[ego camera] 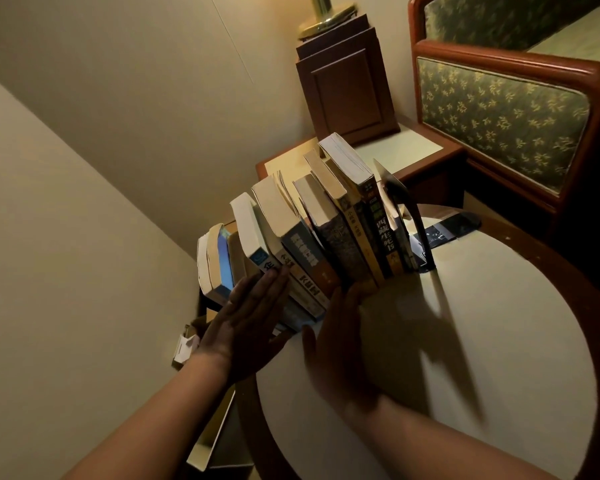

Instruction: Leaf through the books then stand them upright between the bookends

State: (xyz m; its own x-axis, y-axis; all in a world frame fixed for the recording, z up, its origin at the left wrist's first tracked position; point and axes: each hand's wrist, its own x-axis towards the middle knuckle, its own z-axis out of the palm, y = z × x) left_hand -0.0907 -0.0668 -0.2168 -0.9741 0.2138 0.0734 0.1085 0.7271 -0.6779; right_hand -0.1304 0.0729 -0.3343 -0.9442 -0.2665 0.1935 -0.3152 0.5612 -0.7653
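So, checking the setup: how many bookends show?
1: a black bookend at the right end of the books. Another at the left end may be hidden behind them.

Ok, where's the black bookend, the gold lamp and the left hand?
Black metal bookend (396, 190): head view, upright plate.
Shiny gold lamp base (326, 20): head view, round foot.
Left hand (246, 327): head view, its middle.

books (312, 230) upright on round table (499, 306) | black bookend (400, 202) at right | both hands flat against spines
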